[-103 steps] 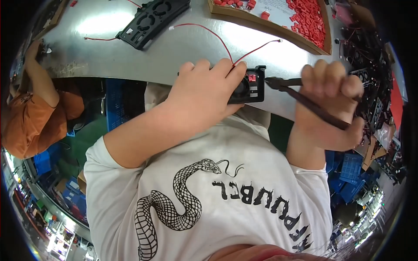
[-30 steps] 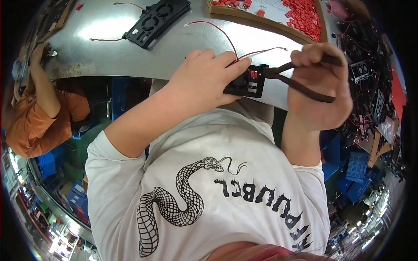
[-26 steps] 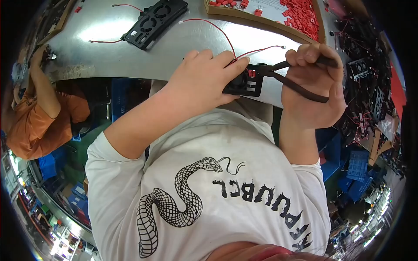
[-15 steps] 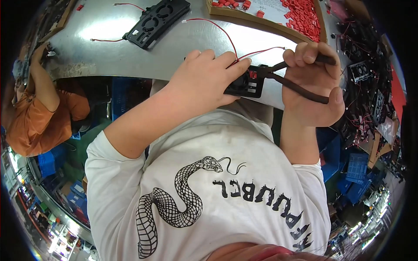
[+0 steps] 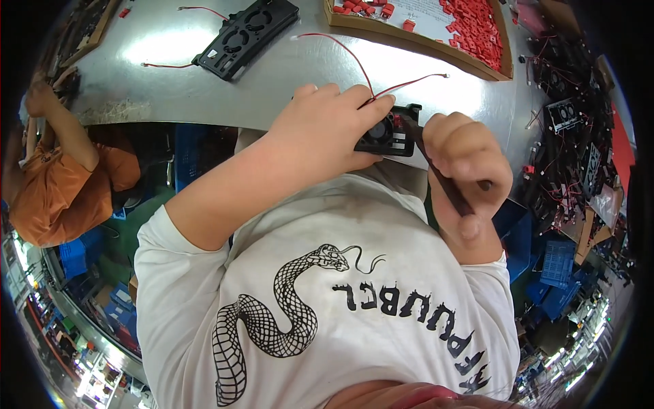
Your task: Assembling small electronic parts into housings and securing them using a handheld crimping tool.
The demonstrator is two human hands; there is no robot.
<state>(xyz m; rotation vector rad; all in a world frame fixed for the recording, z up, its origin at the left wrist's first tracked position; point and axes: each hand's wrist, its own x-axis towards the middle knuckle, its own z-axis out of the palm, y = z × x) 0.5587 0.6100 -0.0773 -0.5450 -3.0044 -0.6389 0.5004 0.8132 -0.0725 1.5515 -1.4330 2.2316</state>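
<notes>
My left hand (image 5: 325, 129) lies over a black plastic fan housing (image 5: 400, 144) at the table's near edge, its fingers wrapped round the left part. Two thin red-and-black wire leads (image 5: 351, 58) with small white plugs run out from under its fingers. My right hand (image 5: 470, 153) is closed on dark-handled pliers (image 5: 443, 176). Their jaws meet the right end of the housing, beside a small red piece (image 5: 397, 120). My fingers hide part of the handles, and the jaw tips are hard to make out.
Another black fan housing (image 5: 248, 37) with wire leads lies at the back left. A cardboard tray (image 5: 422, 49) of small red parts stands at the back right. Dark wired parts (image 5: 572, 143) are heaped on the right. At far left sits a person in orange (image 5: 61, 184).
My right hand has turned and come down toward my body, swinging the pliers' handles nearer to me. Its fingers have curled in. My left hand and the housing have barely moved.
</notes>
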